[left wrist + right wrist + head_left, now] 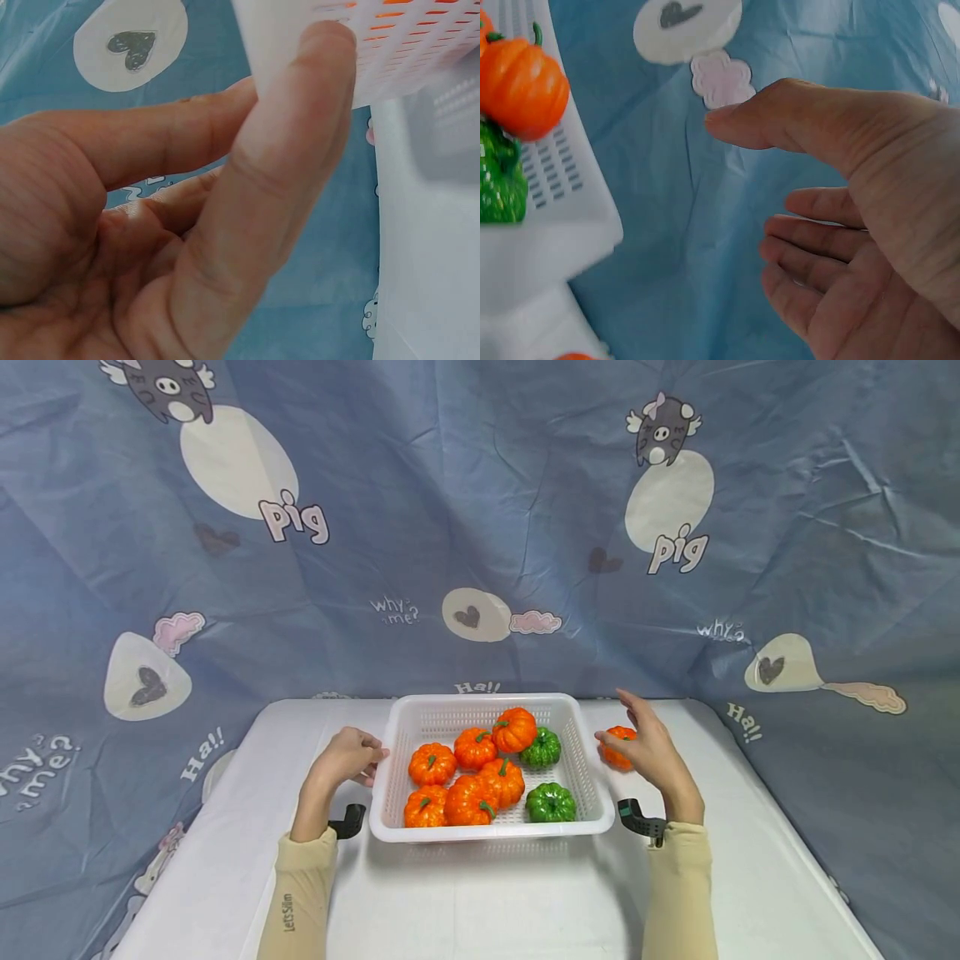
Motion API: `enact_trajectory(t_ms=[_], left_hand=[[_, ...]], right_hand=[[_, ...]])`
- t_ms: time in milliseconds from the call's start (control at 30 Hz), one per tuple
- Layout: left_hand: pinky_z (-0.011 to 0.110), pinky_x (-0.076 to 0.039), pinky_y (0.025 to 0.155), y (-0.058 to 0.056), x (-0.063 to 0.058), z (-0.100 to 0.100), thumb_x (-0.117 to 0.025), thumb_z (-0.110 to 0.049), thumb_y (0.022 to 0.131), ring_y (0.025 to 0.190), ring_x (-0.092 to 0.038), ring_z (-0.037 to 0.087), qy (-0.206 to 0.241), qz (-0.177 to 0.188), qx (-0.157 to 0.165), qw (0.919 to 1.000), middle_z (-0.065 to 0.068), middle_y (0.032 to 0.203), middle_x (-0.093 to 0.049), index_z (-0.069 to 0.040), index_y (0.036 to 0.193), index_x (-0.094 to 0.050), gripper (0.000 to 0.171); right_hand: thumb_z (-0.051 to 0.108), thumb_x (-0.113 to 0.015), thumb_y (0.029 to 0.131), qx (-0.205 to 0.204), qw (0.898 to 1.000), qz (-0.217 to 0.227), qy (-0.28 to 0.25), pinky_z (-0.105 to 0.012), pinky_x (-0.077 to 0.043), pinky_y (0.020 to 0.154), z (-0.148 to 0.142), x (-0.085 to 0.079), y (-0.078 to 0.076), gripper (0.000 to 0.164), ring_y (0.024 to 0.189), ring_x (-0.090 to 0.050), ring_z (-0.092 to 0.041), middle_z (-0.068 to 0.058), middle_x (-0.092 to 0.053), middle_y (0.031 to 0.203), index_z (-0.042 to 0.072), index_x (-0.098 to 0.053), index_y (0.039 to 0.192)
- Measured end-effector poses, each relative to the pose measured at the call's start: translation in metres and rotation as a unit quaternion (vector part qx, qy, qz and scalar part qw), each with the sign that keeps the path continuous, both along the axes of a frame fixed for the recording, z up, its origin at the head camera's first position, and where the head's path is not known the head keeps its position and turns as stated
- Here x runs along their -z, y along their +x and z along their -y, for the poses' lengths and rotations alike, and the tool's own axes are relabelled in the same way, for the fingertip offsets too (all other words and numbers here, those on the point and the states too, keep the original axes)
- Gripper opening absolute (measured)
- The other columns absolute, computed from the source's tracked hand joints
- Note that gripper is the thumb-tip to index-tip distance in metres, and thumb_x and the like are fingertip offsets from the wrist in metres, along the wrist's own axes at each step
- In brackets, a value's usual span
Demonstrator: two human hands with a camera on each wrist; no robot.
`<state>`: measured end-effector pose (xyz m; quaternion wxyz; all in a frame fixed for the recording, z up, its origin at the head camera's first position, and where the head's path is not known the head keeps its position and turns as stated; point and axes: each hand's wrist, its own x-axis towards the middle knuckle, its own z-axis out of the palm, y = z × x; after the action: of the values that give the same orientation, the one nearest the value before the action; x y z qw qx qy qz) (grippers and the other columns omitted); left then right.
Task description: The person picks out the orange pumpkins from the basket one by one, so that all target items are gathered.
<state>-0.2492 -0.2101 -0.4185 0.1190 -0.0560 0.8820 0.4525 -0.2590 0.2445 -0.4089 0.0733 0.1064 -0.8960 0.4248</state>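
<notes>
A white plastic basket (491, 832) with slotted walls holds several small orange pumpkins (432, 765) and two green ones (551, 802). My left hand (347, 755) is at the basket's left side, with thumb and finger pinching its edge; the left wrist view shows the fingertip on the slotted wall (405, 45). To the right of the basket, my right hand (651, 746) hovers with thumb and fingers spread apart, holding nothing. One more orange pumpkin (618, 748) lies on the table, partly hidden behind that hand. Only its top edge shows in the right wrist view.
A white-covered table (480, 910) carries the basket. Blue patterned cloth (480, 527) hangs behind it and along both sides. Black straps with camera mounts (641, 822) sit at both wrists, close to the basket's front corners.
</notes>
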Motion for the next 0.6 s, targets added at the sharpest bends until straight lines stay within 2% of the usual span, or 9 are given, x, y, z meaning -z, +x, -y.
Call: enact_trajectory(t_ms=[200,267,333,433,500,600], left_hand=[[0.03,-0.061,0.058,0.0,0.0,0.0,-0.06,-0.008,0.093,0.064,-0.067,0.016,0.002,0.005,0.0,1.0,0.022,0.089,-0.068,0.014,0.123,-0.055,0.038],[0.031,-0.061,0.058,0.0,0.0,0.0,-0.06,-0.008,0.093,0.064,-0.067,0.016,0.003,0.005,0.0,1.0,0.022,0.089,-0.068,0.014,0.123,-0.055,0.038],[0.031,-0.061,0.058,0.0,0.0,0.0,-0.061,-0.008,0.093,0.064,-0.067,0.016,0.003,0.005,-0.001,1.0,0.022,0.089,-0.068,0.014,0.123,-0.055,0.038],[0.031,-0.061,0.058,0.0,0.001,0.001,-0.06,-0.008,0.093,0.064,-0.067,0.016,0.001,0.005,0.0,1.0,0.022,0.089,-0.068,0.014,0.123,-0.055,0.038],[0.031,-0.061,0.058,0.0,0.002,0.001,-0.06,-0.008,0.094,0.064,-0.067,0.016,0.0,0.005,0.001,1.0,0.022,0.089,-0.068,0.014,0.124,-0.054,0.038],[0.03,-0.061,0.058,-0.001,0.002,0.001,-0.061,-0.009,0.093,0.063,-0.067,0.016,0.001,0.006,-0.001,1.0,0.021,0.089,-0.068,0.014,0.124,-0.055,0.038]], right_hand=[[0.026,-0.076,0.084,-0.022,1.0,-0.002,0.011,-0.057,-0.033,0.112,0.015,-0.005,0.003,0.082,0.139,-0.032,-0.045,-0.021,-0.032,0.152,0.008,-0.031,0.15],[0.025,-0.077,0.083,-0.026,1.0,-0.003,0.017,-0.056,-0.042,0.105,0.019,-0.005,0.003,0.083,0.132,-0.042,-0.044,-0.022,-0.033,0.151,0.009,-0.031,0.15],[0.024,-0.077,0.083,-0.031,0.999,-0.01,0.026,-0.057,-0.045,0.101,0.024,-0.005,0.003,0.083,0.128,-0.046,-0.043,-0.023,-0.035,0.15,0.009,-0.031,0.15],[0.021,-0.077,0.082,-0.045,0.998,-0.02,0.031,-0.058,-0.045,0.099,0.032,-0.005,0.004,0.08,0.126,-0.047,-0.041,-0.02,-0.037,0.149,0.009,-0.034,0.148],[0.02,-0.077,0.082,-0.06,0.997,-0.027,0.032,-0.059,-0.039,0.106,0.038,-0.006,0.006,0.079,0.133,-0.041,-0.041,-0.019,-0.037,0.149,0.009,-0.035,0.147],[0.019,-0.078,0.081,-0.083,0.996,-0.027,0.032,-0.058,-0.037,0.109,0.049,-0.007,0.009,0.08,0.135,-0.038,-0.042,-0.017,-0.037,0.15,0.01,-0.035,0.148]])
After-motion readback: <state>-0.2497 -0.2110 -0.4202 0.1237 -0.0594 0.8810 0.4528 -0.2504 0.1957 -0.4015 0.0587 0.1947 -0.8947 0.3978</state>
